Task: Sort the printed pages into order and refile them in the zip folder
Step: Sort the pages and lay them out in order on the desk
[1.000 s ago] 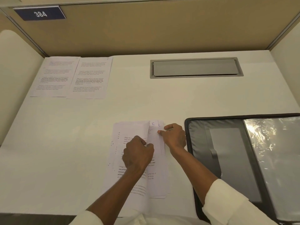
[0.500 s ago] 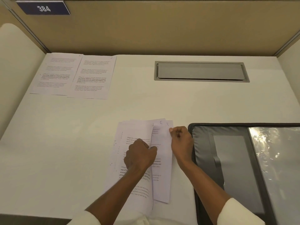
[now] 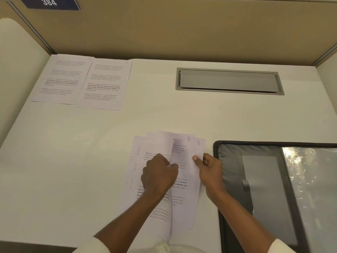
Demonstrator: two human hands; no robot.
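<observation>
White desk surface (image 3: 237, 121) is occupied by 1 zip folder, 1 fanned stack and 2 separate pages. The zip folder (image 3: 229, 165) is laid open at the near right; a black zipped rim, grey lining and 1 glossy clear sleeve are noted. The fanned stack (image 3: 182, 145) lies just beside the folder's left rim, near the front edge. Printed paragraphs, some in bold, are seen on it, and handwritten numerals 5 and 3 are exposed at 2 top corners. Its sheet count cannot be told. The 2 separate pages (image 3: 80, 81) are laid side by side, edges touching, at the far left corner. 1 grey hatch (image 3: 228, 81) is recessed at the far centre. The stack's upper sheets are gripped and lifted by the curled left hand (image 3: 158, 176). The sheet marked 3 (image 3: 198, 148) is pinched at its right edge by the right hand (image 3: 211, 168), thumb on top.
</observation>
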